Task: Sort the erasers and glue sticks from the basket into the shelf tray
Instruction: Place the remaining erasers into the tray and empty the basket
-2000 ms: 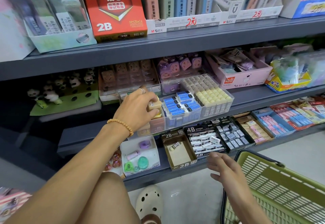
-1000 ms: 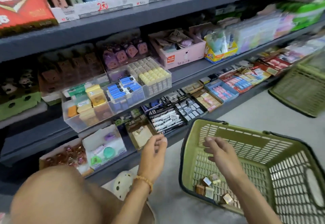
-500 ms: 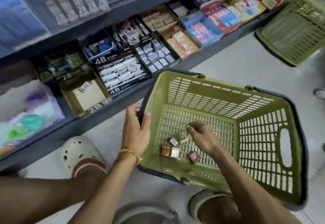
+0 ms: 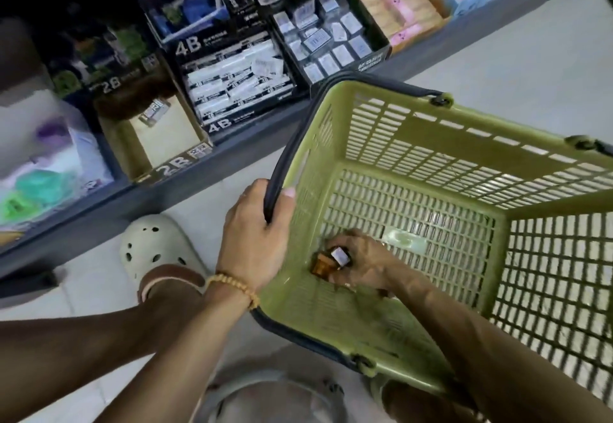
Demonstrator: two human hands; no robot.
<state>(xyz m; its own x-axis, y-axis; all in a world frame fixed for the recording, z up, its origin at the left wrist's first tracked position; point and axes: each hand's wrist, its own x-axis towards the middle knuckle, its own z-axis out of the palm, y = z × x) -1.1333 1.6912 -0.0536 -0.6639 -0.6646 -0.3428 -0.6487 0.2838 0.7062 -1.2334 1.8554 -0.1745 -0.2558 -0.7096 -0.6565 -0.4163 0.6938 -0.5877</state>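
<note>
A green plastic basket (image 4: pixel 414 144) sits on the floor in front of the low shelf. My left hand (image 4: pixel 255 240) grips its dark rim and handle on the near left side. Inside, my right hand (image 4: pixel 361 261) is down on the basket floor with its fingers curled round several small erasers (image 4: pixel 333 258), brown and white-labelled. My fingers hide how many it holds. The clear shelf tray with the coloured erasers is out of view.
The bottom shelf holds open cardboard boxes: a nearly bare 2B box (image 4: pixel 166 137), a 4B eraser box (image 4: pixel 235 81) and a black box of small white erasers (image 4: pixel 328 37). My white clog (image 4: pixel 156 246) stands on the tiled floor left of the basket.
The view has tilted further down onto the basket. My right hand has gathered the scattered erasers on the basket floor into its fingers. My left hand keeps its grip on the rim.
</note>
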